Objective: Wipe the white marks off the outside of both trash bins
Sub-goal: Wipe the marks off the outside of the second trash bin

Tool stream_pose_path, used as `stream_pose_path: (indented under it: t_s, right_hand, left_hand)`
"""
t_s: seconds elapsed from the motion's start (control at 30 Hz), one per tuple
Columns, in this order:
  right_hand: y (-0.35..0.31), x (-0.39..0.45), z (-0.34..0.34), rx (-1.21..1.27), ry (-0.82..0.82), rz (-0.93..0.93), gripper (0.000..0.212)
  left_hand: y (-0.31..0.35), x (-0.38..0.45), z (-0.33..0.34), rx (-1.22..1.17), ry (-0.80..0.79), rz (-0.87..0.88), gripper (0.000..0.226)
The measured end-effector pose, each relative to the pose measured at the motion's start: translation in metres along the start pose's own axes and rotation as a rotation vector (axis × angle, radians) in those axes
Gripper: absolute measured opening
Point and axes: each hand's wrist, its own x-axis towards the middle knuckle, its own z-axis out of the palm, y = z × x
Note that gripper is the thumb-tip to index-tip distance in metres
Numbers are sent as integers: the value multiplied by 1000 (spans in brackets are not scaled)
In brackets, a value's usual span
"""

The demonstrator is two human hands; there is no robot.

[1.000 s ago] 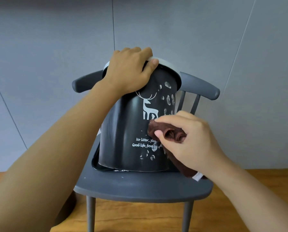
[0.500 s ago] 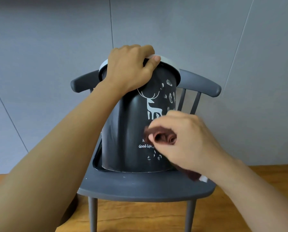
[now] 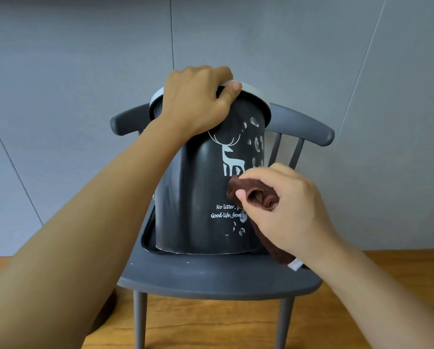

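Trash bin (image 3: 198, 192) rim gripped by left hand (image 3: 195, 102), right hand (image 3: 286, 210) pinching cloth (image 3: 251, 195) against it

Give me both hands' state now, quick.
Left hand: closed, gripping the trash bin rim.
Right hand: closed, holding the brown cloth against the bin.

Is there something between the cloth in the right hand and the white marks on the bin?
Nothing visible does. The right hand grips the brown cloth against the dark bin; white marks above and white marks below lie bare. The left hand holds the rim, away from them.
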Motion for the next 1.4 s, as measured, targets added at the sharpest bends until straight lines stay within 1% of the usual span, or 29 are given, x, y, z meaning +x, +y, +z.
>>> stream_pose_path:
  t_s: [0.03,0.07,0.13,0.17,0.2,0.27,0.37,0.4,0.43,0.53,0.57,0.6,0.7,0.73,0.77,0.8,0.87,0.9,0.93,0.97,1.03,1.07,1.1,1.13,1.23,1.27,1.3,1.37,1.4]
  right_hand:
    - [1,-1,-1,6,-34,-8,21]
    - [2,-4,-3,22,-123,-21,22]
    - [2,-12,-8,15,-374,-39,18]
    - [2,-15,-10,-9,-459,-55,15]
    - [1,-17,-11,-18,-477,-69,14]
    - [1,-19,-8,14,-347,-66,16]
    - [4,-19,2,25,-49,-41,19]
    - [5,-21,4,33,-25,-36,20]
    - [7,-24,5,60,-68,-47,19]
    - [7,-35,4,125,-369,-97,16]
    - [7,-36,3,114,-392,-111,14]
    - [8,-36,2,102,-347,-116,13]
    - [11,-31,3,59,-86,-47,16]
    - [12,-31,3,50,-37,-25,17]
    - [12,-32,3,51,-40,-20,17]
    - [13,-34,2,71,-112,-36,17]
    - [11,-38,0,130,-377,-70,15]
    - [9,-38,-1,129,-463,-84,15]
    - [8,-35,-2,109,-454,-100,15]
    - [8,-31,-3,87,-367,-96,15]
    - [9,-24,-3,46,-129,-57,17]
    - [9,-23,-2,33,-59,-39,19]
    - [7,-23,0,32,-51,-35,20]
    - [7,-25,0,52,-111,-51,20]
    - [4,-36,-2,86,-451,-117,17]
    - [4,-37,-3,68,-471,-135,16]
    - [5,-36,-4,52,-415,-137,17]
    - [5,-33,-4,44,-220,-92,22]
    - [6,-33,-2,48,-160,-72,23]
  left_hand:
    - [0,0,0,0,-2,0,41]
    - [0,0,-1,-2,-5,-2,41]
    - [-2,-1,-1,-9,-8,-9,39]
    - [-3,-1,-2,-10,-6,-12,39]
    - [-3,-1,-2,-10,-4,-13,39]
    - [-3,-1,-2,-7,-1,-11,40]
    - [-2,-1,0,17,29,-9,41]
    - [-1,-2,0,20,34,-10,41]
    - [-1,-2,0,14,33,-10,41]
    - [1,-3,-1,-17,27,3,41]
    - [2,-3,-1,-15,30,9,41]
    - [3,-3,-1,-9,34,14,41]
    - [5,-2,0,3,36,8,42]
    - [5,-2,0,7,33,5,42]
    - [5,-2,0,8,33,3,42]
    - [4,-2,0,3,33,1,42]
    - [2,-3,0,-14,35,-1,41]
    - [1,-3,0,-16,39,-3,41]
    - [0,-4,0,-12,45,-6,41]
    - [-1,-4,0,-5,50,-12,41]
    - [-2,-3,1,3,57,-26,41]
    - [-2,-3,1,3,57,-28,41]
    - [-1,-3,1,2,54,-28,41]
    - [-1,-3,1,-2,50,-26,41]
    - [-1,-4,0,-22,39,-23,40]
    - [-2,-4,0,-21,38,-23,41]
    - [-2,-4,0,-16,37,-25,41]
    - [-2,-3,1,-4,35,-37,41]
    - [-2,-2,1,2,36,-43,41]
